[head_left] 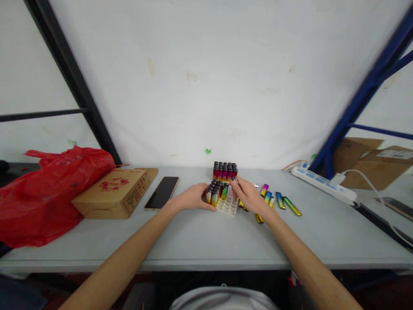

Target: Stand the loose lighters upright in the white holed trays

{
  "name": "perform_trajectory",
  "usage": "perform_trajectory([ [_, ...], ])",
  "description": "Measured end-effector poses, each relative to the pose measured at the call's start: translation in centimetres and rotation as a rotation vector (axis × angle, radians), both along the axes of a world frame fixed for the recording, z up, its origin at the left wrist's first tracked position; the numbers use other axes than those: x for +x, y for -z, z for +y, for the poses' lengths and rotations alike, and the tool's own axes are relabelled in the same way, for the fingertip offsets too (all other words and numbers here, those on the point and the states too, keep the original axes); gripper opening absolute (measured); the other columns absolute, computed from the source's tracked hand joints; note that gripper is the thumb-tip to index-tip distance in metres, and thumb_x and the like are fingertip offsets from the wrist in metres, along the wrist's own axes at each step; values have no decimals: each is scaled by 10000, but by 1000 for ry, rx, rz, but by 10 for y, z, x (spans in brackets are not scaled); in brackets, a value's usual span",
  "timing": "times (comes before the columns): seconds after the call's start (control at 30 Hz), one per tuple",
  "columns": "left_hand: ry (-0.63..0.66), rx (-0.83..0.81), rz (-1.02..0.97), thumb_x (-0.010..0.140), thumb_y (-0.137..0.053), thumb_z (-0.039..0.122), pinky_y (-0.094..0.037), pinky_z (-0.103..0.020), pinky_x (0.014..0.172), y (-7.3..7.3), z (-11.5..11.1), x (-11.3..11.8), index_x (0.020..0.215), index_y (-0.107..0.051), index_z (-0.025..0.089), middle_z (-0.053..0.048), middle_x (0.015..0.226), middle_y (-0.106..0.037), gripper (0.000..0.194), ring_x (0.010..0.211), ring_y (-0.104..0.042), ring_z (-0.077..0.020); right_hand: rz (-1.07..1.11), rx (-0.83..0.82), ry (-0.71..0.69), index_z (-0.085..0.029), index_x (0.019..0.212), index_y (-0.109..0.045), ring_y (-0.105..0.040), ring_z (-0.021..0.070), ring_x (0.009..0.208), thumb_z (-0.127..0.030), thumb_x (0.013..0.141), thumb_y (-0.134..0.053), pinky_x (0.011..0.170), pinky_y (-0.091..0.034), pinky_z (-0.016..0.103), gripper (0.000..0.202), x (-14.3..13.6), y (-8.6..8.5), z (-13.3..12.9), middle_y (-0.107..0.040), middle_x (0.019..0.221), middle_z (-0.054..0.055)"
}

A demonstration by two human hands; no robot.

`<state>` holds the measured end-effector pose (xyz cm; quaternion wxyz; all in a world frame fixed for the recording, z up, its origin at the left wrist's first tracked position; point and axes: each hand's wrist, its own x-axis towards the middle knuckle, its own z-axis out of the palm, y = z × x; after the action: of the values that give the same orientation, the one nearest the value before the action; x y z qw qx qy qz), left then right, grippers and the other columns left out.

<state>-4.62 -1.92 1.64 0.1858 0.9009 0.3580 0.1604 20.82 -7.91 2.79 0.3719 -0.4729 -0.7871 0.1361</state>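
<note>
The person's left hand is cupped against the nine o'clock side of a white tray, fingers curled on the lighters already standing in it. The right hand sits at the tray's three o'clock edge with its fingertips pinched at the tops of those lighters; I cannot tell whether it grips one or only touches them. The tray lies mid-worktop, only partly filled, with open cells on its near side.

Just beyond, at twelve o'clock, stands a full block of lighters, close enough that a lifted knuckle could knock it and topple a row. Loose lighters lie scattered at three o'clock, right under the right wrist; a sweep of the forearm might roll them toward the power strip. The tray looks light, so if the left hand slackens, a push from the right could slide it or tip the upright ones. A phone, a cardboard box and a red bag sit well apart at nine o'clock.
</note>
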Motion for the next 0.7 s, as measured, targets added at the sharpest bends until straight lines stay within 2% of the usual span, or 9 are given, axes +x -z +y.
perform_trajectory([
  [0.07,-9,-3,-3,616,-852,690,-514,-387,913,0,0,0,1103,-680,181,-110,1125,-734,725,1023,-684,-332,-134,88,-52,-216,881,-526,-581,179,821,-473,1086,-338,794,-432,291,379,-1,-5,-4,-607,876,41],
  [0.13,-25,-12,6,603,-851,703,-518,-387,892,0,0,1,1091,-678,178,-110,1103,-734,737,993,-687,-330,-229,136,-59,-208,874,-559,-573,185,854,-480,1084,-359,792,-423,290,397,-2,-7,-5,-609,916,60],
  [0.27,-23,-24,22,604,-841,721,-516,-395,893,-1,0,0,1107,-664,162,-130,1129,-723,772,1023,-676,-338,-302,63,-44,-204,734,-558,-495,147,623,-528,1066,-407,626,-337,273,488,-3,-5,-4,-573,673,5],
  [0.37,-22,-17,17,606,-837,720,-513,-393,904,-1,0,0,1108,-662,173,-125,1140,-722,763,1038,-673,-338,-261,25,-13,-199,655,-567,-448,127,520,-576,1041,-443,573,-289,272,554,-4,-2,-2,-564,562,-8],
  [0.53,-31,-21,-10,585,-845,714,-522,-378,841,1,0,0,1083,-674,189,-100,1084,-734,743,971,-678,-321,-208,-23,50,-183,702,-673,-545,143,521,-577,1029,-475,567,-329,265,550,-7,5,1,-702,639,41],
  [0.7,-41,-16,3,586,-835,730,-517,-371,797,0,1,0,1062,-677,179,-100,1043,-729,746,925,-676,-317,-431,1,55,-173,802,-718,-617,166,595,-478,1022,-561,568,-323,265,407,-13,7,1,-742,736,76],
])
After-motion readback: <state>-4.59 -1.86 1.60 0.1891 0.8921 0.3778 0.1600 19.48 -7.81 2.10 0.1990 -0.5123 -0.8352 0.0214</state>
